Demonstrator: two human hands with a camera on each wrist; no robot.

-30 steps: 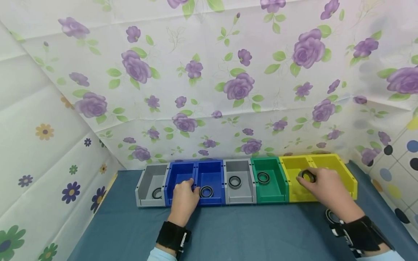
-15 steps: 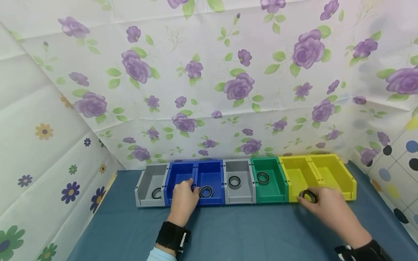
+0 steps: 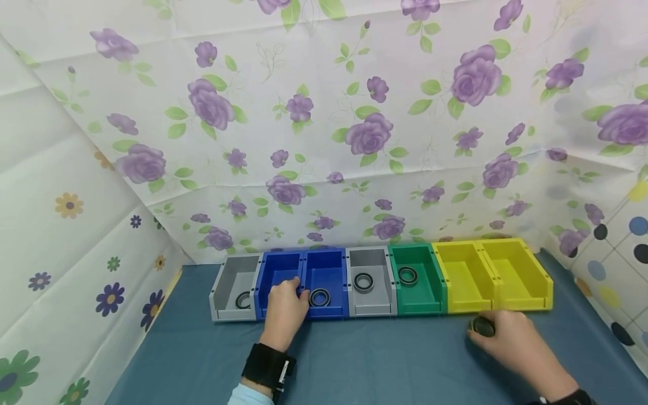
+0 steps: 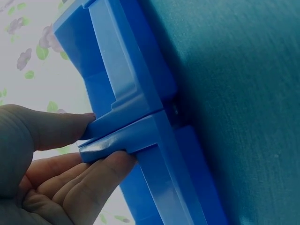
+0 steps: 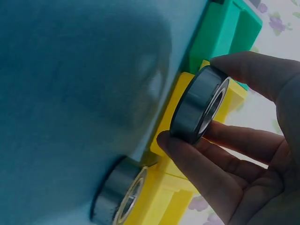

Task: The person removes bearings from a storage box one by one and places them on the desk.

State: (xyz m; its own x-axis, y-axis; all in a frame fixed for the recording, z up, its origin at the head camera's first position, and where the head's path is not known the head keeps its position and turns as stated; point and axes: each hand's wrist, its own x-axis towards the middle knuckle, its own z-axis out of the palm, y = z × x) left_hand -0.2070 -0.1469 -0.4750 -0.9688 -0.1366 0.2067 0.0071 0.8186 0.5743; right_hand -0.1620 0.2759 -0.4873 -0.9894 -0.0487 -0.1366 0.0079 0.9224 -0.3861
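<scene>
My left hand (image 3: 286,312) pinches the adjoining front walls of the two blue bins (image 4: 126,110), thumb on one side and fingers on the other. Over the table, in front of the yellow bins (image 3: 498,281), my right hand (image 3: 518,340) holds a ball bearing (image 5: 192,110) between thumb and fingertips, tilted. Another bearing (image 5: 110,192) sits beside the yellow bins in the right wrist view; the right hand hides it in the head view. Single bearings lie in the right blue bin, the left grey bin (image 3: 225,281), the middle grey bin (image 3: 369,259) and the green bin (image 3: 427,289).
The bins stand side by side in one row at the back of a blue-covered table (image 3: 374,360). A flowered sheet (image 3: 324,140) hangs right behind them. More patterned sheets close off the left and right sides.
My right hand has drawn the bearing out of the left yellow bin, over its front edge and down toward the table in front. My left hand has stayed put.
</scene>
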